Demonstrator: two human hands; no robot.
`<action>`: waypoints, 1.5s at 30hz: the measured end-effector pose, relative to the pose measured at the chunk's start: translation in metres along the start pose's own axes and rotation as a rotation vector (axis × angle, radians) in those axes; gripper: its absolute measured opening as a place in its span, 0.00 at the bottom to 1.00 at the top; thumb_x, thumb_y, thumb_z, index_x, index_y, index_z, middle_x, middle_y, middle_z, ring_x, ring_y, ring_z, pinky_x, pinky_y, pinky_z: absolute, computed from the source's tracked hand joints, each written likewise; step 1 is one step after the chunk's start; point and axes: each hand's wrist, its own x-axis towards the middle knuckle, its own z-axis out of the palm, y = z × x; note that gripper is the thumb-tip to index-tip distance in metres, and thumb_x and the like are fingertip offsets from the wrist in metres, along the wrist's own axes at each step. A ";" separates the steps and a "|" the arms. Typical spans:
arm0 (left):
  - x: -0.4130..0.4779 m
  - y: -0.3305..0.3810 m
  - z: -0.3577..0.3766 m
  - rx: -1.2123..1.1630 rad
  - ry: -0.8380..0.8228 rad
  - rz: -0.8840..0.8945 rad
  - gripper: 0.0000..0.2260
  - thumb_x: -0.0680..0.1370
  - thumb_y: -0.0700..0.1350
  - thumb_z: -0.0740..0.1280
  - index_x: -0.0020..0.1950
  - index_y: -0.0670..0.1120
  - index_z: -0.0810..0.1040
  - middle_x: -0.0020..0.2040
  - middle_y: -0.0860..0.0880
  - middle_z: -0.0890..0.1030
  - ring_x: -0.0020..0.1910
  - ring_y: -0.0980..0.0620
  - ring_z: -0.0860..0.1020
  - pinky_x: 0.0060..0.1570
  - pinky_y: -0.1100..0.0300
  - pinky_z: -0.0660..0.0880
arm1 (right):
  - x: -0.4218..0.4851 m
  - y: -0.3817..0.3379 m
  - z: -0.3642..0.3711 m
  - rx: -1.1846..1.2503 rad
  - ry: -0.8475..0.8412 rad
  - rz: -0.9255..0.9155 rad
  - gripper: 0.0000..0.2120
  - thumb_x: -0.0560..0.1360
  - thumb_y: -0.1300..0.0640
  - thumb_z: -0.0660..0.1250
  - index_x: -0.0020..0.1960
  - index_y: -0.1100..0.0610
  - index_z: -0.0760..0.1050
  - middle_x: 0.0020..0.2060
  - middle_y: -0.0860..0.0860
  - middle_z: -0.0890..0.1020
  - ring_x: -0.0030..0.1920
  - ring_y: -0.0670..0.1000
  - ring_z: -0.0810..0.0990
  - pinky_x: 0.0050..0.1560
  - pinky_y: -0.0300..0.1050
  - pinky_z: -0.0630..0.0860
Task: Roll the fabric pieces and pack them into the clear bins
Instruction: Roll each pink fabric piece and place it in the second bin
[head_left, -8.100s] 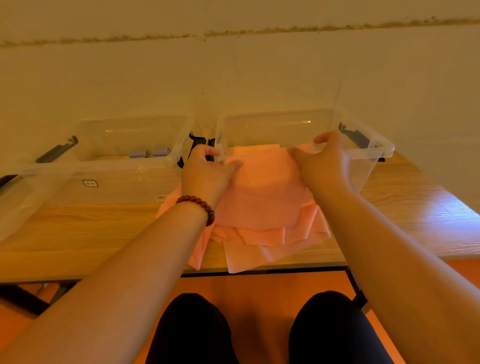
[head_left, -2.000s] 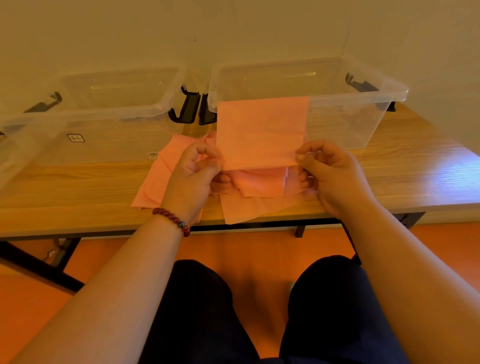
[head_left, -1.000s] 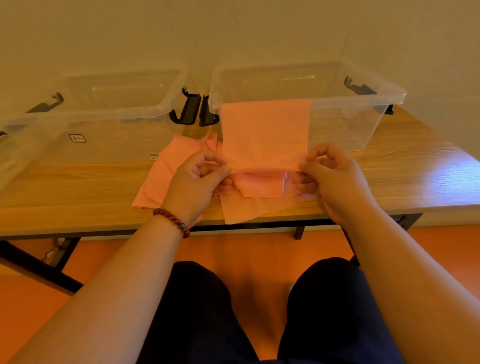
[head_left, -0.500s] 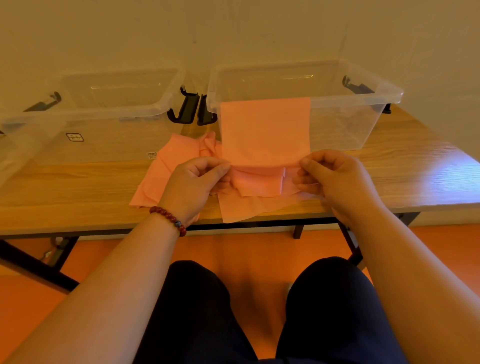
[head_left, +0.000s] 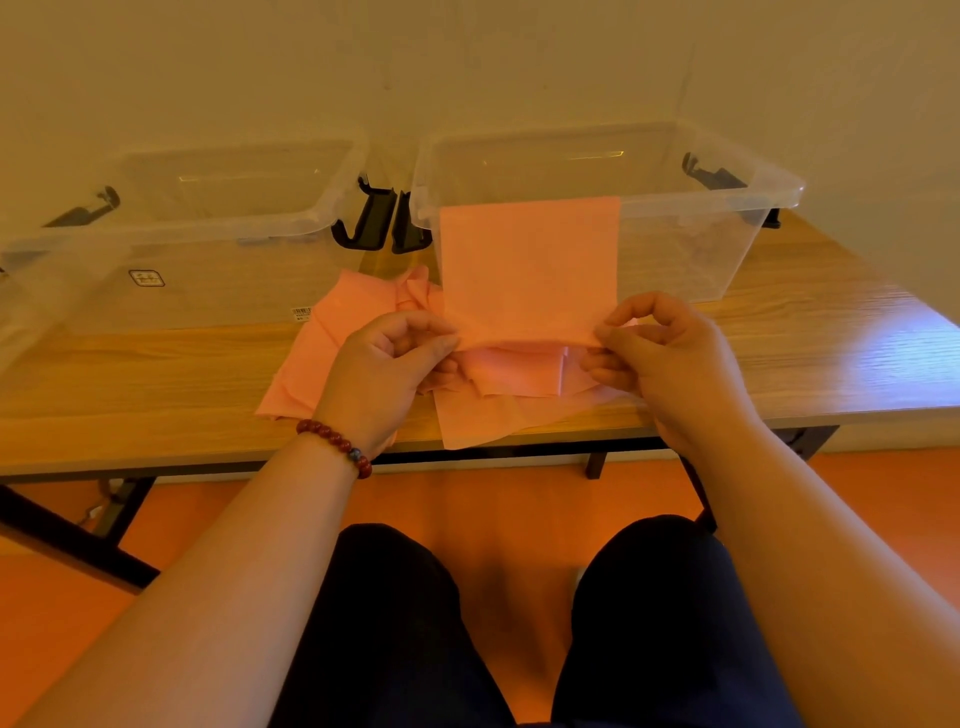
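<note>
1. Left hand (head_left: 384, 371): thumb and fingers are pinched on the lower left corner of the pink fabric piece (head_left: 530, 270). A red bead bracelet (head_left: 337, 447) circles the wrist.
2. Right hand (head_left: 670, 358): thumb and forefinger are closed on the lower right corner of the same piece; the remaining fingers curl beneath it.
3. Pink fabric piece: a flat rectangle held between the two hands above the front edge of the wooden table (head_left: 156, 384). Its top edge stands in front of the near wall of the right clear bin (head_left: 727, 249).
4. Pile of pink fabric (head_left: 322, 358): loose, crumpled sheets lie on the table beneath the hands. One sheet hangs over the front edge.
5. Right clear bin: stands at the back right of the table, open-topped, with black latches (head_left: 711, 174) at its ends.
6. Left clear bin (head_left: 208, 260): stands at the back left, just beside the right bin; their black latches nearly meet. A small label (head_left: 147, 278) shows on its near wall.
7. Person's knees (head_left: 395, 597): clad in dark fabric, seen below the table edge above an orange floor (head_left: 519, 499).
</note>
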 end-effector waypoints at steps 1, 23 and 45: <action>0.000 0.000 0.000 -0.003 0.002 -0.007 0.07 0.75 0.35 0.68 0.43 0.47 0.80 0.32 0.52 0.82 0.34 0.56 0.80 0.39 0.59 0.80 | 0.000 0.000 0.000 0.002 -0.002 0.000 0.04 0.77 0.64 0.67 0.45 0.57 0.77 0.31 0.50 0.83 0.35 0.47 0.84 0.36 0.37 0.80; 0.000 0.002 0.003 0.014 -0.005 -0.016 0.06 0.76 0.36 0.68 0.45 0.47 0.78 0.34 0.50 0.82 0.33 0.57 0.81 0.34 0.65 0.78 | 0.001 0.003 -0.008 0.068 -0.011 0.045 0.04 0.77 0.64 0.67 0.46 0.57 0.77 0.34 0.53 0.82 0.35 0.49 0.84 0.36 0.38 0.80; 0.000 0.000 0.000 0.003 -0.013 -0.031 0.06 0.76 0.37 0.67 0.45 0.47 0.81 0.34 0.51 0.84 0.36 0.56 0.81 0.41 0.61 0.81 | 0.001 0.004 -0.008 0.065 -0.004 0.058 0.03 0.78 0.63 0.66 0.46 0.59 0.79 0.35 0.53 0.83 0.37 0.49 0.84 0.38 0.38 0.80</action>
